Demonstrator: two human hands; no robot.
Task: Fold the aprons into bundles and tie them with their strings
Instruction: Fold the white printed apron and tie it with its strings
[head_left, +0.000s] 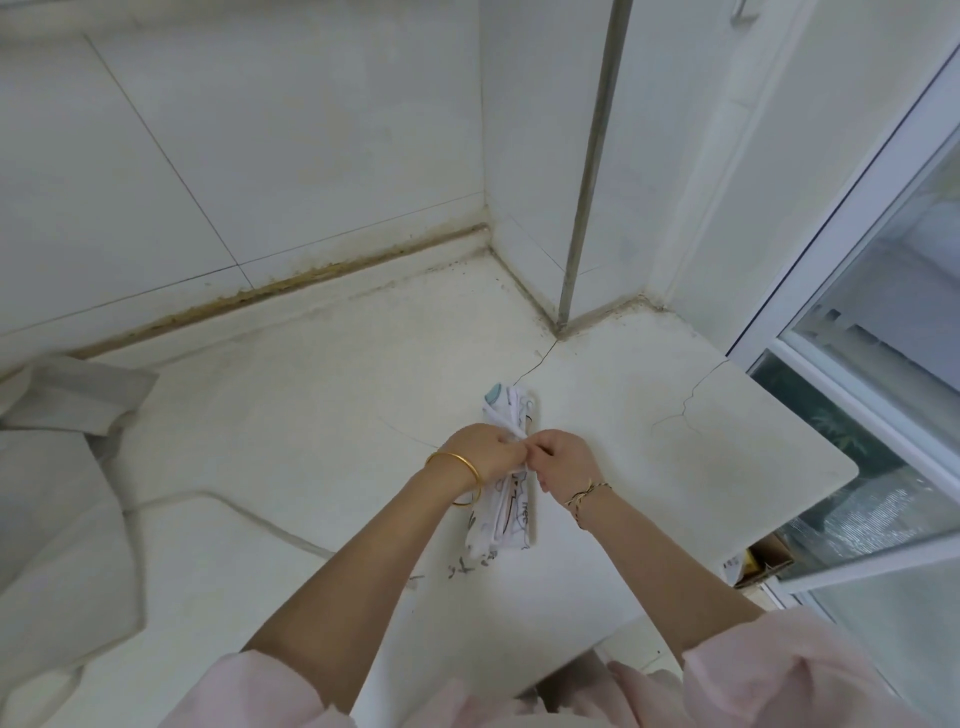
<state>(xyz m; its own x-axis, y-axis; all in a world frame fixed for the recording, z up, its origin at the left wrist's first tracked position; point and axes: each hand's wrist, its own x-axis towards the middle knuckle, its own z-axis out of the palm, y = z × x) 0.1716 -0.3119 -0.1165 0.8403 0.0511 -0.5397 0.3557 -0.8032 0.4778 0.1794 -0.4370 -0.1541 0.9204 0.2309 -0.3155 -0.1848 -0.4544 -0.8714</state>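
Note:
A white apron with printed drawings is folded into a long narrow bundle (506, 525) lying on the white counter (311, 415), running away from me. Its far end (511, 408) shows a pale blue patch. My left hand (483, 449) and my right hand (563, 460) meet over the bundle's middle, fingers curled, each pinching the white string wrapped around it. The knot itself is hidden between my fingers. A gold bangle sits on my left wrist, a braided cord on my right.
Pale folded cloth (78, 395) lies at the counter's left edge, with more white fabric (57, 545) below it. Tiled walls and a metal pipe (587, 182) close the back corner. A glass sliding door (883, 364) stands right. The counter's right edge drops off near a cardboard box (763, 564).

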